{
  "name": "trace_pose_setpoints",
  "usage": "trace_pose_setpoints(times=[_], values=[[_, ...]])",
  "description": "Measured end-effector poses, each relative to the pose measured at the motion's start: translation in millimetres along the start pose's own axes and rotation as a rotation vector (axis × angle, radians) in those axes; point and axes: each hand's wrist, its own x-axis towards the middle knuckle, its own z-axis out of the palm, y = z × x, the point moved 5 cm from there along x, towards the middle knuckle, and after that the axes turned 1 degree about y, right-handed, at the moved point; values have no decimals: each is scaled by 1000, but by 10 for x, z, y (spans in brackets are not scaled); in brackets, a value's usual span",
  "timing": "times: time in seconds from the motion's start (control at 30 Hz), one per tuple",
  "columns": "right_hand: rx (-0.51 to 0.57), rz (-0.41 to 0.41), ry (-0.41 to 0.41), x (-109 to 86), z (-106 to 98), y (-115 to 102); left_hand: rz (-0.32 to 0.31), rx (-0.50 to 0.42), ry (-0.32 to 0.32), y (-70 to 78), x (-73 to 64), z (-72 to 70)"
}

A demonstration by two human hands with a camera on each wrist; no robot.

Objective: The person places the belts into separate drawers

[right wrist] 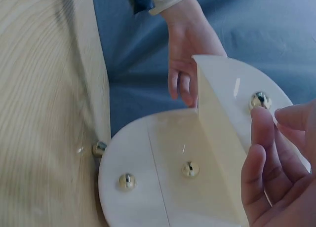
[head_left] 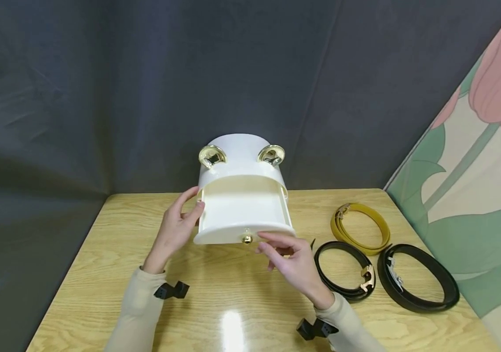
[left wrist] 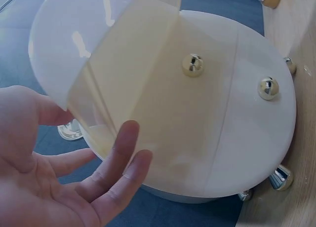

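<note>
A white oval drawer cabinet [head_left: 242, 149] with two round gold pieces on top stands at the table's back. Its top drawer [head_left: 245, 210] is pulled out, with nothing inside. At the drawer's left side is my left hand [head_left: 177, 222], thumb against the side edge and the other fingers loosely extended. My right hand [head_left: 292, 259] is at the drawer front, its index fingertip by the lower edge just right of the gold knob [head_left: 247, 239]. Its thumb stands apart from the index finger. Two lower gold knobs [right wrist: 190, 169] show in both wrist views.
To the right lie a coiled mustard belt [head_left: 384, 230], a thin black belt [head_left: 319, 266] with a gold buckle, and a wider black belt [head_left: 450, 288] with a silver buckle. A dark curtain [head_left: 250, 63] hangs behind the wooden table [head_left: 215, 293]; floral fabric [head_left: 461, 195] is at the right.
</note>
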Motion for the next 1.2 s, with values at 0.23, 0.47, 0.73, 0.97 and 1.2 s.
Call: trace_pose_setpoints(times=[0.23,0.47,0.73,0.97,1.2], values=[[-26,-13,26,-65,-171,70,-8,-25,-34,12,-8,12],[-31,13,59,-116,-285,118,-21,-45,-44,3,-5,13],[-57,67,97,-172,-417,212,-23,-23,-35,-6,-10,-8],[-95,105,137,-255,-528,301,-9,2,-30,-17,-9,-16],[-150,206,184,-365,-661,420,12,24,-28,-11,-16,-28]])
